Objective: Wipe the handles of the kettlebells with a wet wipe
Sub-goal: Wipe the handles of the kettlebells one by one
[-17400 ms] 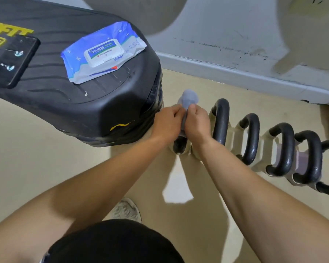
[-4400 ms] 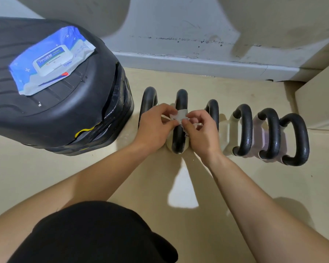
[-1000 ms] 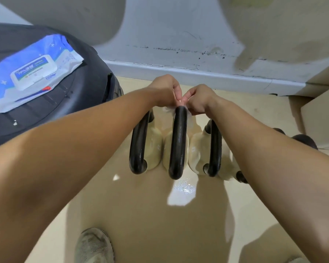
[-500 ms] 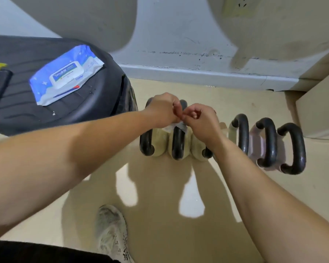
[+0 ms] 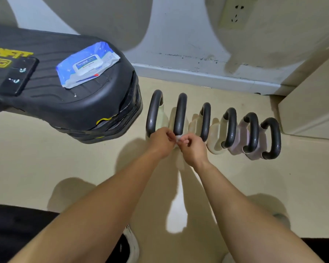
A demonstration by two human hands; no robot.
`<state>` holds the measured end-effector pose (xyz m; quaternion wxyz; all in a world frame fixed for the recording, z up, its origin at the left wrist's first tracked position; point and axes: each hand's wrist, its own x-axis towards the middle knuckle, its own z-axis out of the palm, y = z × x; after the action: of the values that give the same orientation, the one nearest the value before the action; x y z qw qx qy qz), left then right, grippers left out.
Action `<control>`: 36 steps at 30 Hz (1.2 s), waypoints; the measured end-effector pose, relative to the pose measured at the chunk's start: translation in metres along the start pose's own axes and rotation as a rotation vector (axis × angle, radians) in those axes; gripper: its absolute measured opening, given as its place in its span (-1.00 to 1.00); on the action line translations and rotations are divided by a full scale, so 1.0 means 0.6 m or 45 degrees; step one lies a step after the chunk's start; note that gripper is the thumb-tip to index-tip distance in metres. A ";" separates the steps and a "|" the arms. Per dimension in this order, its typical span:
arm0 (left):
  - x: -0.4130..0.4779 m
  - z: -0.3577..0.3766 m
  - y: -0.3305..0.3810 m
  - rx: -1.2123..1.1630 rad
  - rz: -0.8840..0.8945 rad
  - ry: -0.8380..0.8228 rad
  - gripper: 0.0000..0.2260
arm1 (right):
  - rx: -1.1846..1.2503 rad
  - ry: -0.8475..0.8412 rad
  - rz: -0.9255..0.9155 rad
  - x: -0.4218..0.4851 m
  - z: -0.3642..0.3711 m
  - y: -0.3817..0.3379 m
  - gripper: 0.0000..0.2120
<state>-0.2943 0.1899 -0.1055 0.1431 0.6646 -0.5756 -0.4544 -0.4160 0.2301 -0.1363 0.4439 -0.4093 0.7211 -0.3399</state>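
Note:
Several kettlebells stand in a row on the floor, pale bodies with black loop handles. The second handle from the left [image 5: 179, 112] rises just beyond my hands. My left hand [image 5: 162, 142] and my right hand [image 5: 191, 149] meet at its near lower end, both pinching a small white wet wipe [image 5: 178, 138] between the fingertips. The first handle [image 5: 154, 111] stands to the left, the third handle [image 5: 205, 120] to the right. The near base of the second kettlebell is hidden behind my hands.
A black padded bench [image 5: 68, 103] fills the left, carrying a blue wet-wipe pack [image 5: 86, 64] and a dark phone [image 5: 17, 75]. The wall skirting [image 5: 198, 76] runs behind the row. A beige box [image 5: 311, 111] stands at the right. My shoe [image 5: 130, 245] shows below.
My hands have slid the wipe from the top of the second handle down to its near lower end. The head camera has pulled back, showing the whole row again.

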 end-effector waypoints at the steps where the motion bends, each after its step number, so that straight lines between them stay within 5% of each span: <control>1: -0.005 0.002 -0.002 -0.068 -0.034 0.018 -0.82 | 0.018 0.014 0.024 -0.005 -0.001 0.002 -0.73; 5: -0.026 0.001 0.003 -0.222 -0.073 0.037 -0.63 | 0.122 0.043 0.050 -0.022 -0.022 -0.014 -0.74; 10: -0.043 -0.008 0.013 -0.078 -0.053 0.079 -0.67 | 0.269 0.042 0.024 -0.044 -0.058 -0.048 -0.82; 15: -0.057 0.009 0.041 -0.093 0.290 -0.011 -0.60 | 0.640 -0.057 0.116 -0.066 -0.121 -0.091 -0.81; 17: -0.058 0.022 0.060 -0.107 0.383 -0.053 -0.87 | 0.594 0.009 0.122 -0.067 -0.144 -0.091 -0.82; 20: -0.047 0.038 0.082 -0.162 0.416 0.008 -0.75 | 0.548 0.130 0.163 -0.051 -0.174 -0.076 -0.87; 27: -0.005 0.059 0.119 -0.331 0.397 -0.039 -0.92 | 0.566 0.216 0.264 0.001 -0.210 -0.057 -0.88; 30: 0.013 0.058 0.138 -0.384 0.393 -0.010 -0.94 | 0.587 0.054 0.359 0.026 -0.216 -0.066 -0.68; 33: 0.034 0.053 0.153 -0.303 0.407 0.035 -0.96 | 0.437 -0.068 0.309 0.045 -0.220 -0.073 -0.64; 36: 0.049 0.046 0.169 -0.312 0.394 -0.020 -0.99 | 0.108 0.106 0.242 0.072 -0.218 -0.074 -0.80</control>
<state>-0.3822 0.1427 -0.0615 0.2864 0.5424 -0.6124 -0.4988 -0.5347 0.1891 -0.0652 0.4608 -0.3053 0.7594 -0.3432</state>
